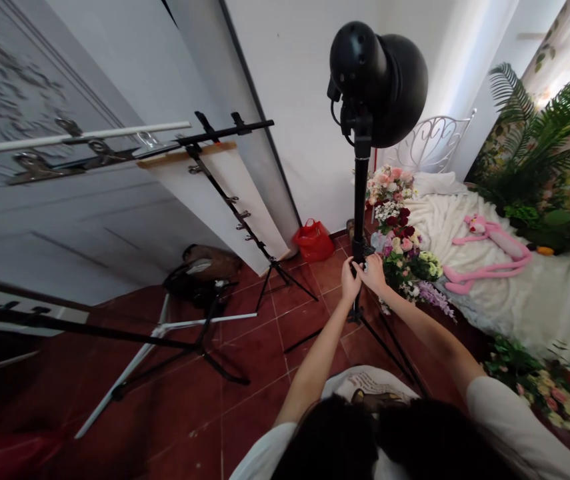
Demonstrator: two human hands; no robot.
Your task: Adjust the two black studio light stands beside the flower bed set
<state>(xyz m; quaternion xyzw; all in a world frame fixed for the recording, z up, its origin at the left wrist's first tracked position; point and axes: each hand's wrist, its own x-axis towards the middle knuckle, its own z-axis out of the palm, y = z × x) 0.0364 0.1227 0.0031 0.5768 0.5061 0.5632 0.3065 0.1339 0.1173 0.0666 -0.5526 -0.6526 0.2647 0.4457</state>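
Right in front of me stands a black light stand (361,193) with a round black studio lamp (379,83) mounted on top. My left hand (351,281) is wrapped around the pole just below its collar. My right hand (372,273) closes on the pole's collar from the other side, close against the left one. The fingers partly cover the clamp there, so the knob is hard to make out. Below the hands, the stand's legs (387,343) spread over the red tiled floor (259,347).
On the right is a bed with a cream blanket (525,287), a pink plush toy (507,250) and flowers (405,240) along its edge. Left stand backdrop stands with clips (237,213) and white paper (209,200). A red bag (313,241) sits by the wall.
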